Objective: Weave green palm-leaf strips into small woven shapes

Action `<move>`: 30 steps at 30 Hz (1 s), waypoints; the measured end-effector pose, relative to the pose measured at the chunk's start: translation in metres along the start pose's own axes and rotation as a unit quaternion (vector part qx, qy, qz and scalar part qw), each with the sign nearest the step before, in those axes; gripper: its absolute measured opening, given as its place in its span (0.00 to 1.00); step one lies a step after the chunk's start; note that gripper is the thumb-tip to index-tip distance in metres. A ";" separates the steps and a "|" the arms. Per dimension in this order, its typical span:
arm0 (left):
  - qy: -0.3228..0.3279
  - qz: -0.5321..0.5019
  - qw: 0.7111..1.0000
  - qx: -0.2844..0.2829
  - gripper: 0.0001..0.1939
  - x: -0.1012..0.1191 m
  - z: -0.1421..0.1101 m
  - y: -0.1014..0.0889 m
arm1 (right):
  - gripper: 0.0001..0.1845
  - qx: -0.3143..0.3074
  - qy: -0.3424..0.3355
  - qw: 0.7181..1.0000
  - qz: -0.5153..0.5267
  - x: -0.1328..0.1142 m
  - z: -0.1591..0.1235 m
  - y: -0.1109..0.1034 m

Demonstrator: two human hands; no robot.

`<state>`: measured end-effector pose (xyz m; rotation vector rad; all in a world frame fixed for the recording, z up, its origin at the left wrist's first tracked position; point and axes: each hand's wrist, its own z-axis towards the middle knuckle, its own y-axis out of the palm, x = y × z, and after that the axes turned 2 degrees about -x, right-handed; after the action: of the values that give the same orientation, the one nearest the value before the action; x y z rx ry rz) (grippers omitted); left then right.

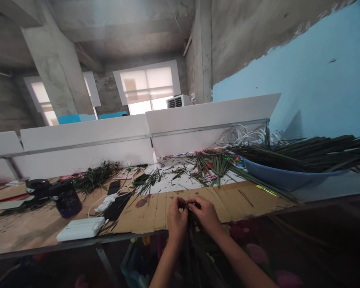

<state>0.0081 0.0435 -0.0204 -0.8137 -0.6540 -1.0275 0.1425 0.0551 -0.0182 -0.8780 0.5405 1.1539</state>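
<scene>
My left hand (177,218) and my right hand (205,216) meet over the near edge of a flat cardboard sheet (159,212). Thumbs and forefingers of both are pinched together at the top of a bundle of long dark leaf strips (195,252). The strips hang down between my forearms, below the table edge, where they blur into the shade. What exactly lies between the fingertips is too small to make out. Short cut green leaf pieces (214,166) are scattered on white paper just beyond the cardboard.
A blue basin (288,176) heaped with long green leaves stands at right, beside a yellow-green stick (267,191). To the left are a white power bank (81,229) with a cable, a dark phone-like slab (120,206), a dark cup (66,202) and a leaf pile (97,176). White partitions (87,148) rise behind.
</scene>
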 end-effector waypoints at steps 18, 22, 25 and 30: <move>-0.018 0.015 0.999 0.032 0.05 -0.004 -0.001 -0.002 | 0.09 -0.040 0.070 0.991 0.111 0.015 0.004 0.003; -0.014 0.013 0.999 0.029 0.06 -0.002 -0.002 -0.003 | 0.11 -0.051 0.089 0.982 0.158 0.020 0.005 0.003; -0.010 0.005 1.000 0.020 0.07 0.001 -0.003 -0.004 | 0.13 -0.049 0.100 0.977 0.184 0.022 0.007 0.003; -0.015 -0.011 1.000 -0.002 0.08 0.004 -0.004 -0.002 | 0.15 -0.047 0.108 0.969 0.216 0.021 0.009 0.000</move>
<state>0.0081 0.0375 -0.0192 -0.8285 -0.6878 -1.0397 0.1488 0.0737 -0.0294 -1.0040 0.8919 1.4967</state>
